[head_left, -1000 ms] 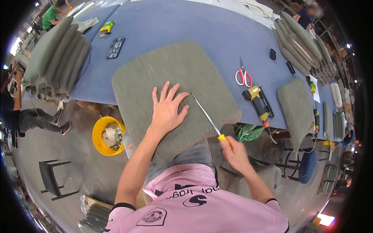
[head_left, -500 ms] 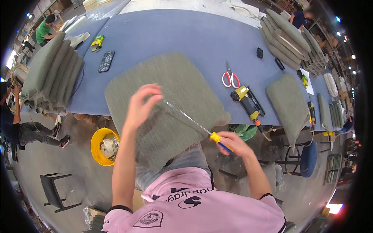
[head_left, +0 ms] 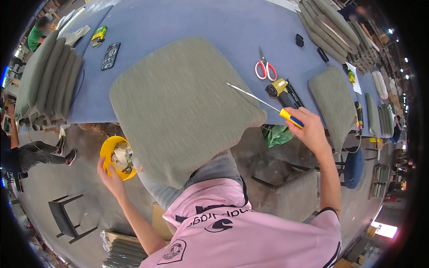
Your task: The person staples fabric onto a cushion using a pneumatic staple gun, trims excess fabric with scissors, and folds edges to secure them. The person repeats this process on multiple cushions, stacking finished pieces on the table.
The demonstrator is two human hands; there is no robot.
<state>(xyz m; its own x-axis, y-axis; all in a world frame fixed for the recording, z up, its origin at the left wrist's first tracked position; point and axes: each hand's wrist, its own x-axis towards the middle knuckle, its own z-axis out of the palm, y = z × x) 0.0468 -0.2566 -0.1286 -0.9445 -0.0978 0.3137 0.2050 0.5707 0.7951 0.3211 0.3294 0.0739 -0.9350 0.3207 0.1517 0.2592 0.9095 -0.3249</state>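
My right hand (head_left: 308, 129) is closed round the yellow-and-blue handle of a screwdriver (head_left: 289, 117). The long metal shaft points up and left, over the right part of a grey-green upholstered seat cushion (head_left: 183, 102). That cushion rests across the table edge and my lap, and neither hand is on it. Low on the left, my left hand (head_left: 112, 181) is beside a yellow bucket (head_left: 106, 151) with scraps inside; its fingers are apart and nothing shows in them. A nail or staple gun (head_left: 281, 90) lies just beyond my right hand, partly hidden by it.
Red-and-white-handled scissors (head_left: 266, 70) lie on the blue table (head_left: 178, 20), with a phone (head_left: 110, 56) and a yellow-green box (head_left: 99, 35) at left. Cushion stacks (head_left: 47, 85) flank both sides. Another cushion (head_left: 331, 100) overhangs at right. A dark chair frame (head_left: 65, 216) stands on the floor.
My left hand has left the screwdriver tip and dropped left to the bucket. My right hand has carried the screwdriver up and to the right.
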